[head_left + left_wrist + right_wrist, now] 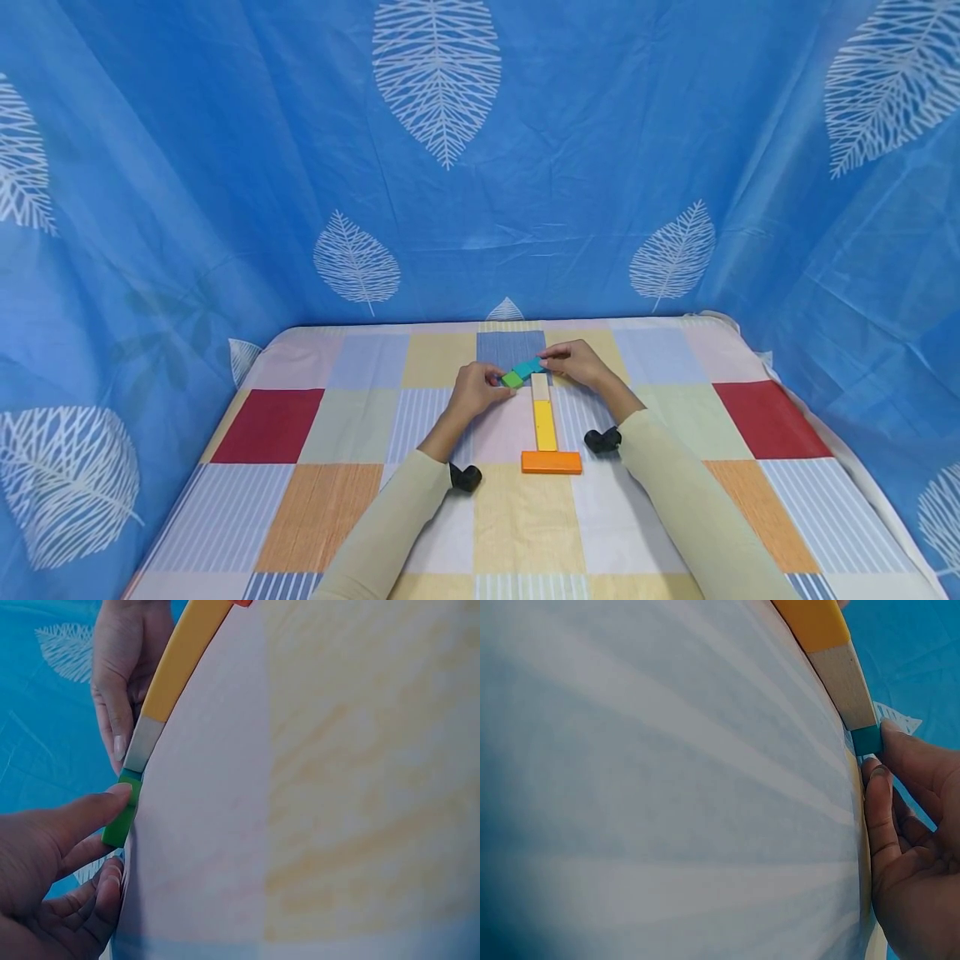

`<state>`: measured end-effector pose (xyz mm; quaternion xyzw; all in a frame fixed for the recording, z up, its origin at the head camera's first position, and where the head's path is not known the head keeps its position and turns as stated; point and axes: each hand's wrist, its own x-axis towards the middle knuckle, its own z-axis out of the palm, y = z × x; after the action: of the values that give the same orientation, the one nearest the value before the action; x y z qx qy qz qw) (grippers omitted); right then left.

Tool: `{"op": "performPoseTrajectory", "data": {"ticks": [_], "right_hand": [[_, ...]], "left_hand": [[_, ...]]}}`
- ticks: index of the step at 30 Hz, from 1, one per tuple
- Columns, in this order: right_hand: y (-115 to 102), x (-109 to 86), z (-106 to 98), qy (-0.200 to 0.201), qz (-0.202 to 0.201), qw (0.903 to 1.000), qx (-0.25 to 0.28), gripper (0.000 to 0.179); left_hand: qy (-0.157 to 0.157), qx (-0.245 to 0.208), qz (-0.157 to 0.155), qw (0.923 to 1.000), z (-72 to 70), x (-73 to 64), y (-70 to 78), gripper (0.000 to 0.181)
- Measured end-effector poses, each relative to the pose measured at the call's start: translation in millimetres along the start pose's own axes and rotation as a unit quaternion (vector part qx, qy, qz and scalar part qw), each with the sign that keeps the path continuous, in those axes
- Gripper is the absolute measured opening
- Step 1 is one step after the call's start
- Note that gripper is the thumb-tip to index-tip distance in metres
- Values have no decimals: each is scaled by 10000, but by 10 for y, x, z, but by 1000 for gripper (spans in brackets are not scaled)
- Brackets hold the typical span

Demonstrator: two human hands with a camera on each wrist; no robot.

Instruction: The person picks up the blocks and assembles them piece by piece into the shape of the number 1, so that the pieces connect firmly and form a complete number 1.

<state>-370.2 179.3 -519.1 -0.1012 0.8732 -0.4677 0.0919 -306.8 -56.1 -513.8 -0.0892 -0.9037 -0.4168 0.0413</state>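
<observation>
My left hand (474, 390) pinches a green block (118, 828) between thumb and fingers. A teal block (528, 367) lies end to end with it, slanting up to the right in the head view. On the teal block's right end, my right hand (576, 364) has its thumb and fingertips closed, as the right wrist view shows at the teal end face (867, 740). Below the teal block runs a pale wood-coloured block (540, 387), followed in line by a yellow block (545, 426). An orange block (551, 462) lies crosswise at the yellow one's near end.
All of this sits on a patchwork cloth (341, 504) covering the table. Blue sheets with white leaf prints (525, 192) hang behind and on both sides. A black wrist device (466, 478) is on the left forearm, and another black device (602, 441) on the right.
</observation>
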Motion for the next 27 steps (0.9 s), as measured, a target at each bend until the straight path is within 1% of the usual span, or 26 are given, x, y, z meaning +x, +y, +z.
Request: {"op": "performPoseTrajectory", "data": {"ticks": [4,9,14,17,19,22,25,27], "right_hand": [[3,-17,-12,-26,-51,10000,49,33],[-5,-33,-2,-49,-37,9999,160,36],[-24,-19,-19,-12,51,9995,312,39],[-27,-29,-58,-12,70,9984,569,41],[-42,-44,-97,-15,71,9971,752,41],[-98,-76,-172,19,25,9955,951,39],[-174,-121,-271,101,-105,9965,817,41],[-227,-153,-342,167,-185,9977,632,43]], "left_hand": [[-36,-39,18,10000,11,7,-2,30],[-181,-65,100,9998,-7,28,-27,32],[-295,-322,206,9988,-103,81,-37,30],[-382,-566,134,9976,-176,111,-46,32],[-404,-645,60,9971,-238,130,-61,36],[-306,-526,-25,9981,-363,159,-101,40],[-148,-328,-36,9993,-536,188,-141,43],[-108,-262,54,9996,-680,204,-167,42]]}}
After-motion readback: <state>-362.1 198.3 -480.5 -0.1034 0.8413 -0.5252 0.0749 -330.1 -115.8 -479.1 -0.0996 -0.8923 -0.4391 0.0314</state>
